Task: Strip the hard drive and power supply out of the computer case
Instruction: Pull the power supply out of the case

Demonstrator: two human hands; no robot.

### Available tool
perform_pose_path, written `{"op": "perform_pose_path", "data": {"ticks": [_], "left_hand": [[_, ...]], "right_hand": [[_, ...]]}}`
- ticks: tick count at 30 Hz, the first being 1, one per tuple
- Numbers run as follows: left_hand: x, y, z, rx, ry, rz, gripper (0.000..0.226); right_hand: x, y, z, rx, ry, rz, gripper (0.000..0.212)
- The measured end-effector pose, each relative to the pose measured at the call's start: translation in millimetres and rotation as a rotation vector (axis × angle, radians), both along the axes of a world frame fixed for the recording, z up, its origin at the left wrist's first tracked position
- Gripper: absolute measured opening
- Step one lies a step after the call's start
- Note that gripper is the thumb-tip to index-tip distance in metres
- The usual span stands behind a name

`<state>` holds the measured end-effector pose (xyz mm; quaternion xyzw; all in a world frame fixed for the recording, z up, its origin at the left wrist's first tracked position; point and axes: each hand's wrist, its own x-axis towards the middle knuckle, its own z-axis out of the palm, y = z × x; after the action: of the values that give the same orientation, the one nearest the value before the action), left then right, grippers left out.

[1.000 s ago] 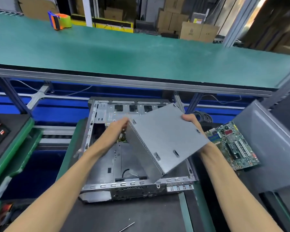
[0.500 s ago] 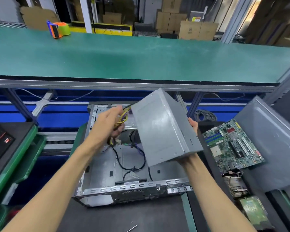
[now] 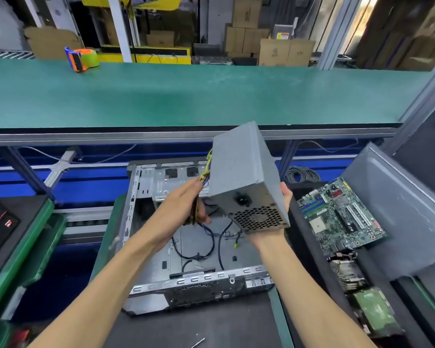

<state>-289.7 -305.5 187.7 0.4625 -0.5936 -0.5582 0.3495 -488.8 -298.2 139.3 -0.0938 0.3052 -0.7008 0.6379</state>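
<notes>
Head view: nearest, a thin metal screwdriver shaft (image 3: 198,343) lies on the black mat (image 3: 211,327). Beyond it the open grey metal computer case (image 3: 161,249) lies flat, black cables (image 3: 201,247) loose on its floor. Above the case, the left hand (image 3: 183,209) grips a bundle of yellow and black wires (image 3: 203,177) that runs from the grey metal box-shaped power supply (image 3: 241,177), which is lifted clear of the case and tilted, its honeycomb vent facing near. The right hand (image 3: 278,222) cups the supply from beneath, fingers curled up its right side. To the right lie a green motherboard (image 3: 342,214) and, nearer, a green-topped hard drive (image 3: 374,312). Farther off, the green bench (image 3: 211,96) carries an orange tape dispenser (image 3: 82,59).
</notes>
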Motion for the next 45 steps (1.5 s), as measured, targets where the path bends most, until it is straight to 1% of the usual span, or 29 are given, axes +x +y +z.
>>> {"op": "perform_pose_path", "data": {"ticks": [1,3,4,5,6,7,8,9,10,11,14,16,17,18,21,23,24,27,30,31,33,35,38,41,45], "left_hand": [[-2,0,5,-0.068,-0.034,0.012,0.023],[-3,-2,17,-0.173,-0.104,0.043,0.020],[-2,-3,23,-0.195,-0.120,0.057,0.020],[-2,-5,29,-0.200,-0.117,0.062,0.021],[-2,-6,36,-0.186,-0.090,0.061,0.022],[-2,-6,43,-0.157,-0.045,0.058,0.020],[-3,-7,49,-0.116,0.014,0.049,0.018],[-4,-8,55,-0.079,0.068,0.032,0.016],[-6,-8,60,-0.055,0.100,0.004,0.013],[-10,-8,64,-0.042,0.115,-0.033,0.013],[-35,-9,71,0.002,0.125,-0.098,0.024],[-62,-8,73,-0.033,0.059,-0.086,0.018],[-78,-8,74,-0.056,0.029,-0.074,0.016],[-93,-9,73,-0.080,0.002,-0.063,0.017],[-143,-11,70,-0.147,-0.106,-0.038,0.021],[-177,-9,64,-0.157,-0.172,-0.044,0.020],[-194,-8,59,-0.142,-0.193,-0.061,0.021],[-239,-4,41,-0.050,-0.261,-0.104,0.025],[-271,-9,36,0.040,-0.313,-0.096,0.054],[-278,-11,37,0.082,-0.292,-0.100,0.057],[-289,-18,35,0.167,-0.209,-0.133,0.050],[-297,-25,25,0.227,-0.167,-0.092,0.045],[-301,-32,7,0.261,-0.183,0.028,0.047],[-298,-43,-6,0.268,-0.214,0.058,0.055],[-298,-59,-20,0.306,-0.262,0.121,0.062]], "right_hand": [[-4,1,-1,0.008,-0.018,-0.016,0.044],[-14,10,-5,0.115,-0.086,-0.031,0.039],[-21,19,-7,0.111,-0.093,0.006,0.040],[-30,28,-12,0.115,-0.046,-0.025,0.054],[-41,36,-17,0.112,0.027,-0.046,0.073],[-53,44,-15,0.098,0.074,-0.079,0.084],[-63,51,-9,0.063,0.125,-0.077,0.087],[-73,57,-2,-0.004,0.162,-0.072,0.078],[-85,61,5,-0.054,0.139,-0.069,0.068],[-98,64,10,-0.059,0.128,-0.073,0.060],[-137,76,20,-0.036,0.232,-0.059,0.053],[-155,78,26,-0.022,0.346,-0.071,0.047],[-164,75,30,-0.018,0.408,-0.092,0.047],[-171,72,33,-0.029,0.482,-0.121,0.052],[-194,61,32,-0.073,0.738,-0.238,0.085],[-202,56,26,-0.068,0.921,-0.330,0.102],[-204,54,22,-0.078,1.020,-0.363,0.106],[-208,43,7,-0.113,1.271,-0.431,0.109],[-208,34,-7,-0.083,1.490,-0.533,0.112],[-206,32,-11,-0.081,1.541,-0.555,0.113],[-204,29,-19,-0.109,1.639,-0.566,0.111],[-205,23,-29,-0.173,1.738,-0.542,0.108],[-208,14,-42,-0.223,1.792,-0.475,0.106],[-207,3,-56,-0.242,1.802,-0.414,0.105],[-202,-12,-77,-0.240,1.799,-0.399,0.101]]}}
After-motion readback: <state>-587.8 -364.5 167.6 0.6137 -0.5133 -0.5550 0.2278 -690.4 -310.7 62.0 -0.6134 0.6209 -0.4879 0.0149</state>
